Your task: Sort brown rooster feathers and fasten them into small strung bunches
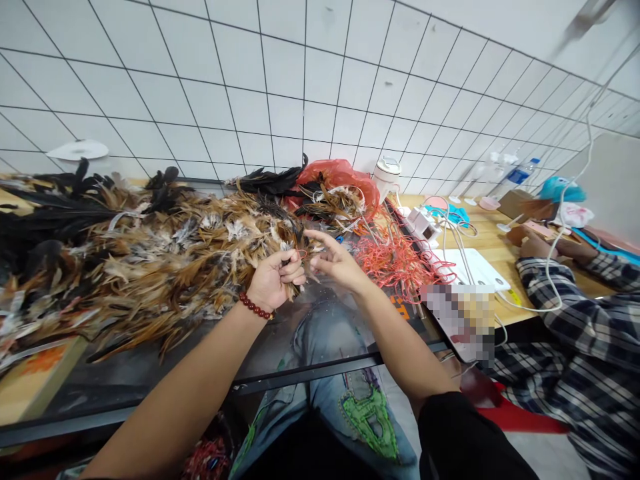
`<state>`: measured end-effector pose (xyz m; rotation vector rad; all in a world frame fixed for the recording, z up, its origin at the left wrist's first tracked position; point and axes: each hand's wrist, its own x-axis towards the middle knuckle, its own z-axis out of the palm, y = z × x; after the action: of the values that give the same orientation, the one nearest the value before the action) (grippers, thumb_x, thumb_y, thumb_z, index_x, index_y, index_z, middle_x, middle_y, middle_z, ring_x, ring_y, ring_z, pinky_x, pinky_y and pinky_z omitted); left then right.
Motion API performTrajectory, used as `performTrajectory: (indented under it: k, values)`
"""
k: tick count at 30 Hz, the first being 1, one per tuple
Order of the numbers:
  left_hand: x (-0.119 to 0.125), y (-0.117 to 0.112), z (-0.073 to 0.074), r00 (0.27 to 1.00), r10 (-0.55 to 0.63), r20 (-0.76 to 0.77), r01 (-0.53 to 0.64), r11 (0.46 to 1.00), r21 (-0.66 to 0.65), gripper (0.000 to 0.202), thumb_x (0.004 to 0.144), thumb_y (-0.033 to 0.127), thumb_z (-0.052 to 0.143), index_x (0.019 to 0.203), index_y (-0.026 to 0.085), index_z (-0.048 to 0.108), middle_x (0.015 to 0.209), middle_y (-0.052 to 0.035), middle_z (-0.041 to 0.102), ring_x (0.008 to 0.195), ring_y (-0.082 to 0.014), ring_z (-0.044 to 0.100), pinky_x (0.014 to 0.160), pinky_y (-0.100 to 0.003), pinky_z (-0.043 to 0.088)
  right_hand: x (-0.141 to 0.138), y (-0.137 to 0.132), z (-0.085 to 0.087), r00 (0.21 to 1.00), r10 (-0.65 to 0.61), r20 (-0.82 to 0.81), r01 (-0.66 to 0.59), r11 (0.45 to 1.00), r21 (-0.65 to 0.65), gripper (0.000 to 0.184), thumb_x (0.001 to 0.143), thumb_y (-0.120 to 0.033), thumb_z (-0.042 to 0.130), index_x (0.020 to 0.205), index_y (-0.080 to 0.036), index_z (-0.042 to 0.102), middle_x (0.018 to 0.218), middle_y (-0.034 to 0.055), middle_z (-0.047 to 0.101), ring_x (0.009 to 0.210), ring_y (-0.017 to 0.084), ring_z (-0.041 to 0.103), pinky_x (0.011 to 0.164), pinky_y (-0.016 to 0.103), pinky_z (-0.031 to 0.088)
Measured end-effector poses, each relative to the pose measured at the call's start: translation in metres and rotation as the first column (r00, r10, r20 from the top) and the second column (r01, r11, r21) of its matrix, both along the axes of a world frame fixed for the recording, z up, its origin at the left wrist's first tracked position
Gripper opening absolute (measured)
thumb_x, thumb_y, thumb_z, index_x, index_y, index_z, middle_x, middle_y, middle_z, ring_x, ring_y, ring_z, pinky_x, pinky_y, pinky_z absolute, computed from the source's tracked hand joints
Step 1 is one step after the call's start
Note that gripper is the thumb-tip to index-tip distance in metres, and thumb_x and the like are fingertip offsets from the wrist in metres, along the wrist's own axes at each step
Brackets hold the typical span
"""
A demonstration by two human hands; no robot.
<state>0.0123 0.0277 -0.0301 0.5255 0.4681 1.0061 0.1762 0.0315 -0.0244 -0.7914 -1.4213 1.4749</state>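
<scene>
My left hand point(277, 280), with a dark red bead bracelet point(256, 307) at the wrist, is closed round a small bunch of brown feathers point(299, 288). A thin red string point(301, 254) shows by its thumb. Just to the right is my right hand point(339, 261), its index finger stretched toward the left hand and its thumb apart. I see nothing clearly held in it; any fine thread there is too small to make out. Beside and behind my hands lies a large heap of brown, black and white feathers point(185, 247).
A red plastic bag point(335, 175) holds more feathers. Tangled red strings point(385, 257) lie right of my hands, near a white lidded container point(387, 175), a power strip point(423, 223) and cables. At the right, a co-worker in a plaid sleeve point(543, 283) works at the wooden table.
</scene>
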Motion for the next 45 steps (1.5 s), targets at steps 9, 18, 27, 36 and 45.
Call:
performTrajectory:
  k: [9,18,27,36,45]
  values:
    - [-0.006,0.001,0.005,0.995,0.083,0.058,-0.080,0.996,-0.045,0.027,0.091,0.021,0.049,0.068,0.011,0.059,0.047,0.0099,0.015,0.038,-0.0043,0.015,0.041,-0.016,0.033,-0.002,0.007,-0.006,0.987,-0.097,-0.125,0.070,0.977,-0.201,0.025,0.074,-0.038,0.071,0.075,-0.017,0.056,0.048,-0.0075,0.047,0.039,0.004,0.029,0.041,0.018,0.020]
    - [0.004,-0.003,0.000,0.996,-0.070,-0.063,0.072,0.997,0.024,0.029,0.079,0.027,0.070,0.060,0.014,0.053,0.043,0.0109,0.019,0.036,-0.0028,0.018,0.040,-0.017,0.035,0.006,0.009,0.005,0.927,-0.194,-0.321,0.101,0.953,-0.285,0.018,0.080,-0.024,0.061,0.067,-0.019,0.049,0.042,-0.0116,0.020,0.039,0.005,0.010,0.043,0.020,0.012]
    - [0.005,0.000,-0.001,0.943,0.304,-0.132,-0.289,0.949,0.123,0.036,0.058,0.007,0.082,0.088,0.015,0.063,0.046,0.0136,0.033,0.037,-0.0001,0.021,0.041,-0.015,0.034,0.004,0.003,0.006,0.983,-0.136,-0.126,0.095,0.953,-0.288,0.032,0.067,-0.041,0.074,0.077,-0.016,0.058,0.043,-0.0141,0.025,0.039,0.003,0.011,0.043,0.020,0.006]
    - [0.013,-0.005,-0.004,0.909,0.335,-0.248,-0.291,0.936,0.199,0.059,0.056,0.017,0.086,0.112,0.019,0.065,0.048,0.0135,0.036,0.038,-0.0012,0.026,0.042,-0.017,0.033,0.000,0.004,0.000,0.989,-0.087,-0.117,0.045,0.945,-0.324,0.025,0.071,-0.037,0.070,0.076,-0.016,0.057,0.041,-0.0142,0.025,0.038,0.002,0.010,0.043,0.021,0.005]
    - [0.010,-0.002,-0.005,0.908,0.308,-0.283,-0.249,0.942,0.224,0.019,0.067,0.022,0.077,0.070,0.013,0.062,0.043,0.0116,0.027,0.037,-0.0021,0.023,0.043,-0.019,0.033,0.003,0.006,-0.002,0.989,-0.052,-0.140,-0.002,0.933,-0.359,0.019,0.075,-0.032,0.066,0.076,-0.017,0.055,0.041,-0.0144,0.024,0.038,0.003,0.009,0.041,0.019,0.007]
